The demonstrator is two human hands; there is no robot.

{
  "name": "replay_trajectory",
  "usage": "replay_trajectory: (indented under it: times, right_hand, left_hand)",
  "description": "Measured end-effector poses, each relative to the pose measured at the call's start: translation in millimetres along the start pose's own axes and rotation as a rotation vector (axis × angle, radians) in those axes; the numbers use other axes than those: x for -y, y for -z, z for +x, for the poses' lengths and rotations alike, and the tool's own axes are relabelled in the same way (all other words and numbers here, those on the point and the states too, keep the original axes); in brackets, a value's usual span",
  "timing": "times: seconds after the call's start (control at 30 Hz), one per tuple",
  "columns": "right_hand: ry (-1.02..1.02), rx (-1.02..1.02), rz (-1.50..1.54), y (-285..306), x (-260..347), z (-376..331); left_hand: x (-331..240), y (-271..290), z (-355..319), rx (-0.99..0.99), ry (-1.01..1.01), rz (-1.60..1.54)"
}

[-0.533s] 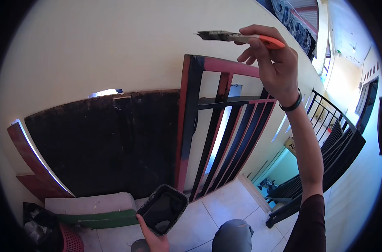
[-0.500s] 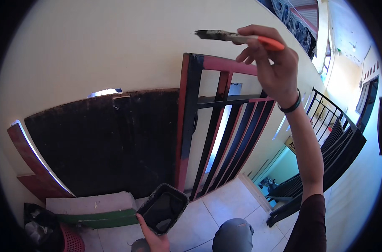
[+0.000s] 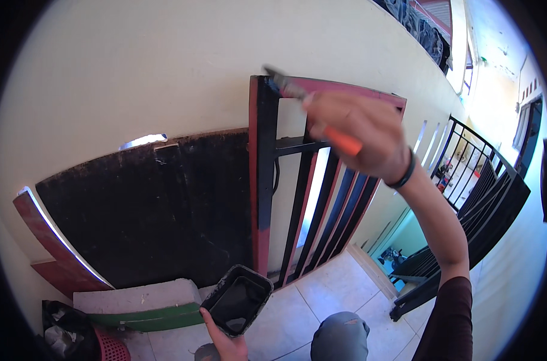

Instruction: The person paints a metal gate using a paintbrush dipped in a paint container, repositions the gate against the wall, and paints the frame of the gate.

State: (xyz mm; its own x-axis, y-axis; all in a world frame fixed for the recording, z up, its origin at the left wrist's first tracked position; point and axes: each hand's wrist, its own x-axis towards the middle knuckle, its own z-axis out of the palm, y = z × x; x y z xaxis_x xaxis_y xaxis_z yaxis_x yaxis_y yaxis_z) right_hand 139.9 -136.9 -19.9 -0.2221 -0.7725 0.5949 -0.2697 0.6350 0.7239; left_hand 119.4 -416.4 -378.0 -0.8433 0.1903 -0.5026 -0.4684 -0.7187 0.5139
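The right hand (image 3: 361, 141) is raised, its grip closed around a paintbrush (image 3: 312, 111) with an orange handle. The dark bristles touch the upper left corner of a barred metal frame (image 3: 264, 180), partly black and partly red, which stands against a pale wall (image 3: 165, 66). Low down, the left hand (image 3: 225, 342) has its grip closed on a black paint tray (image 3: 237, 299), held above the tiled floor (image 3: 321, 295). A black board (image 3: 147, 210) leans beside the frame.

Right hand (image 3: 361, 135), paintbrush (image 3: 312, 114) — motion-blurred
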Motion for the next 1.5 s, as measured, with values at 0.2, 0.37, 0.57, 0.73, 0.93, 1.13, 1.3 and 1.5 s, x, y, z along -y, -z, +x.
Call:
replay_trajectory:
  times: [0.2, 0.37, 0.57, 0.73, 0.93, 1.13, 1.3, 1.5]
  right_hand:
    - [-0.149, 0.169, 0.285, -5.9, 44.3, -51.6]
    - [-0.476, -0.067, 0.327, 7.1, -26.4, -16.3]
    - [-0.095, -0.036, 0.041, -19.4, -1.7, -41.9]
    - [-0.01, 0.248, 0.114, -33.9, 104.8, -97.7]
    - [-0.221, 0.189, 0.487, -31.0, 87.6, -100.3]
    - [-0.399, -0.246, 0.253, -16.8, 23.4, -67.0]
    - [-0.192, 0.037, 0.187, -36.6, 60.0, -98.3]
    - [-0.259, -0.068, 0.268, -31.0, 56.4, -97.0]
  left_hand:
    - [3.1, 0.9, 2.9, 0.101, -0.039, 0.012]
    - [5.3, 7.0, 6.8, 0.042, -0.019, 0.008]
    - [11.9, 23.6, 24.2, 0.232, -0.117, -0.037]
    - [12.0, 19.9, 19.6, 0.223, -0.104, -0.036]
    - [10.6, 16.3, 13.1, 0.212, -0.125, -0.015]
    - [14.7, 13.9, 16.3, 0.201, -0.111, -0.023]
    - [12.5, 16.4, 17.0, 0.149, -0.12, -0.008]
    - [13.9, 13.2, 14.8, 0.174, -0.141, 0.026]
